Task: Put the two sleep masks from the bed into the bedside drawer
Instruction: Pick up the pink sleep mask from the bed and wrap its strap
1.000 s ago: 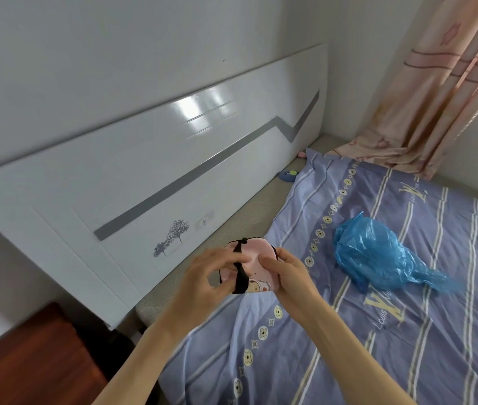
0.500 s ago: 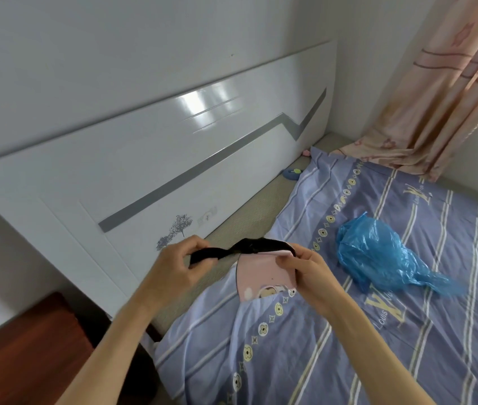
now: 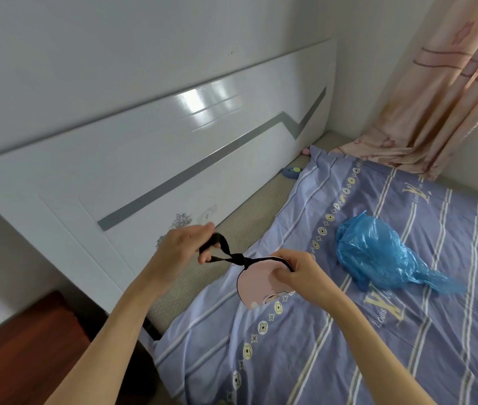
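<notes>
Strap (image 3: 220, 252) now twisted, left hand (image 3: 182, 249) raised

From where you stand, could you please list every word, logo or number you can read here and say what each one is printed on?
"LV" monogram: printed in yellow on the purple striped bed sheet, once near the bottom right by the blue plastic bag, once near the curtain.
"Louis...": small lettering beside each monogram; the rest is too small to read.
Pink sleep mask: a cartoon print, no readable text.
Headboard: a tree decal, with a faint mark beside it too blurred to read.
</notes>
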Demonstrator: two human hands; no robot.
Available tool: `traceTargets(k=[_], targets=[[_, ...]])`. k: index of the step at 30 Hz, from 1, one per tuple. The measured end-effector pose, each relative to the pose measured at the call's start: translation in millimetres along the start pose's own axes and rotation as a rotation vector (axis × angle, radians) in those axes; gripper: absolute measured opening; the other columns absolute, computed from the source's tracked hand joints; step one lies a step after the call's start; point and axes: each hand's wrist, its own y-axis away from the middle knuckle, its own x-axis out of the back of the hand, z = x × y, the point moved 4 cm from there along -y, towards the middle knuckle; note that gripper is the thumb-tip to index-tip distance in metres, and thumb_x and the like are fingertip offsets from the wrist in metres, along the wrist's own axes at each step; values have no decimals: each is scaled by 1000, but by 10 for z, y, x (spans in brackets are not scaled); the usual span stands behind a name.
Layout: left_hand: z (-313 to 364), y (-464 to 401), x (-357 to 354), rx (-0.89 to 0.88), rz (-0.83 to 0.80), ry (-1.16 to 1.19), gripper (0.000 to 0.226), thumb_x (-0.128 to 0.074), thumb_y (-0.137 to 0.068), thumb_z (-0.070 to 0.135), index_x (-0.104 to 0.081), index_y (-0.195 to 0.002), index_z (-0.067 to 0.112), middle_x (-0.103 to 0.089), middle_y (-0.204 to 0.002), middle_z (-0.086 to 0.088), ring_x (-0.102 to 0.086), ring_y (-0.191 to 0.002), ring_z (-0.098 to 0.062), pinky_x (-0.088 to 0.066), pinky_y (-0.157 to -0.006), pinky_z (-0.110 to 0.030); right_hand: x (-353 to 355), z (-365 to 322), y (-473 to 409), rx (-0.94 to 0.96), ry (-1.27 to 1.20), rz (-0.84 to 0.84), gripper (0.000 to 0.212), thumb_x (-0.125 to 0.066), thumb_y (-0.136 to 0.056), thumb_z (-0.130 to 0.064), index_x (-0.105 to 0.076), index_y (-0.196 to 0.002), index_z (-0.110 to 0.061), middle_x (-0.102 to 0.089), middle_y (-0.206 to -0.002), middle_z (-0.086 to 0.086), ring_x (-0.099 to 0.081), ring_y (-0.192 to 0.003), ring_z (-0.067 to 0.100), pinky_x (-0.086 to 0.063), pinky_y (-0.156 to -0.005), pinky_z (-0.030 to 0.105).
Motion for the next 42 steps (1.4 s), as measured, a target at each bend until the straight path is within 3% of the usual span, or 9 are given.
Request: traceTargets(k=[3,6,9,13,18,22,29,38,42], targets=[[-148,-19,-20,73,-125,-750,47,-42,-83,60,-63,-62,23,-66,-57,-2,-59,-66,-17,-18,-86,-30,70,1,11,16,-41,89,45,-46,-80,2,-61,-76,-41,-64,-74,-12,-56,-69,2,-43,-58,9],[-254,-13,-27,112,-171,-907,20,-54,-86,39,-60,-67,39,-70,-80,0,-53,-83,-16,-19,-88,-30,122,-10,16,24,-34,111,46,-45,-79,1,-62,-74,-41,-64,-74,-9,-55,-69,4,-43,-59,12],[-104,-18,40,-34,137,-604,24,-58,-84,14,-63,-77,36,-72,-74,4,-60,-73,-30,-47,-77,-38,107,-10,40,29,-5,76,47,-47,-79,2,-61,-74,-42,-62,-69,-15,-54,-63,-2,-42,-57,9],[52,-32,86,-84,508,-95,33,-49,-83,2,-60,-78,34,-67,-66,9,-49,-50,-17,-39,-46,-15,-23,3,66,-10,-62,-47,41,-51,-81,-2,-63,-75,-41,-62,-65,-16,-55,-64,3,-43,-62,21],[-7,-60,92,103,279,467,31,-38,-84,-4,-59,-78,18,-53,-59,-1,-40,-53,-11,-35,-44,-15,-9,15,59,-79,-188,-102,32,-52,-81,-1,-69,-86,-28,-65,-80,2,-59,-74,16,-45,-67,29],[-21,-17,74,103,-26,-44,12,-54,-77,18,-66,-78,19,-51,-59,6,-41,-57,-9,-35,-55,-18,78,128,55,-165,-303,-132,25,-52,-81,0,-67,-99,-10,-65,-90,17,-60,-82,28,-45,-74,39],[-91,23,-37,96,-208,-765,21,-63,-81,32,-52,-64,38,-59,-87,5,-48,-91,-8,-35,-78,-22,110,232,44,-239,-384,-112,27,-51,-81,2,-69,-92,-14,-69,-77,6,-65,-67,19,-51,-59,27],[152,68,-298,-37,-135,438,20,-52,-84,24,-60,-69,13,-50,-45,5,-49,-54,-16,-38,-75,-37,109,191,58,-212,-197,-9,19,-49,-85,-5,-64,-96,-2,-60,-83,15,-55,-76,25,-42,-69,36],[92,44,-277,15,-52,1005,32,-42,-87,8,-61,-111,3,-72,-103,-7,-66,-85,-16,-54,-79,-29,115,95,94,-114,-150,33,21,-47,-86,-7,-67,-88,-15,-62,-79,10,-55,-72,19,-44,-67,32]])
